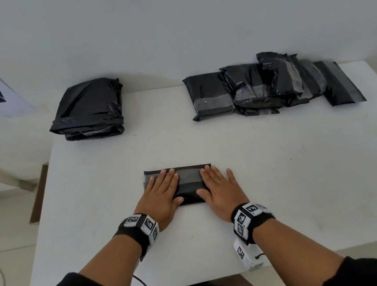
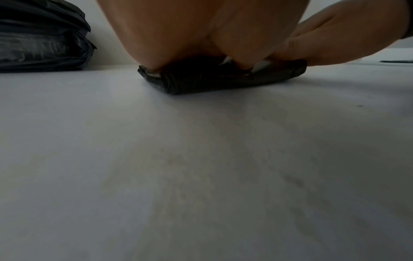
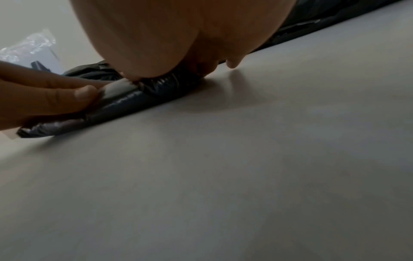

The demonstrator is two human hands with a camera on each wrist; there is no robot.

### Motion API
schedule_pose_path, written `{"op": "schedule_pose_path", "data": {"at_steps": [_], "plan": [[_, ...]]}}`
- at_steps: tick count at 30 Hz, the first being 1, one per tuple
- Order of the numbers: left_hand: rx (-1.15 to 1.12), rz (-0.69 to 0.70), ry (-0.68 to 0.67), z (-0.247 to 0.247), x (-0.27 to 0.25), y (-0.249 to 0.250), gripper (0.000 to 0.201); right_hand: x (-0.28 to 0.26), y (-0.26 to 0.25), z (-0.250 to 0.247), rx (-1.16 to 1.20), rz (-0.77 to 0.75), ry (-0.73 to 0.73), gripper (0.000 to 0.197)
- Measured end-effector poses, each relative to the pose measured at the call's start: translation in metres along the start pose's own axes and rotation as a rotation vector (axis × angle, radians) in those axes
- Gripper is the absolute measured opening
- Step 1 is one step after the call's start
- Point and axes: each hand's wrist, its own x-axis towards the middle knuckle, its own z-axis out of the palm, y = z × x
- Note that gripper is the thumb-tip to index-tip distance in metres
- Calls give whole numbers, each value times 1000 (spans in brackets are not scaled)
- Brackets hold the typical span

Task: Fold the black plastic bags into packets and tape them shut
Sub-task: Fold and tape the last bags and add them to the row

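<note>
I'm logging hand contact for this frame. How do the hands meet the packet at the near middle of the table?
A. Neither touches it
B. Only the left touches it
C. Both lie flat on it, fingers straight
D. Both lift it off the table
C: the left hand and right hand press flat on the packet, which lies on the table.
</note>
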Motion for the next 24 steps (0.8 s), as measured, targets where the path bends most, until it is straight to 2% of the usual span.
{"op": "schedule_pose_path", "data": {"at_steps": [3,9,13,17,19,24], "plan": [[-2,4,6,0,0,-1,88,-6,7,-2,-76,56,-6,83],[-9,-6,-9,-6,0,4,97,-7,2,-4,-113,136,-17,88],[79,24,2,-21,3,15,93,-7,-5,-12,-66,59,84,76],[60,151,-31,-19,12,35,97,-7,-7,-8,-9,-39,-61,66],[89,142,-53,-12,15,37,99,-8,-7,-5,-11,-22,-94,66],[134,92,11,-6,7,23,93,-7,-7,-10,-11,11,-122,68]]}}
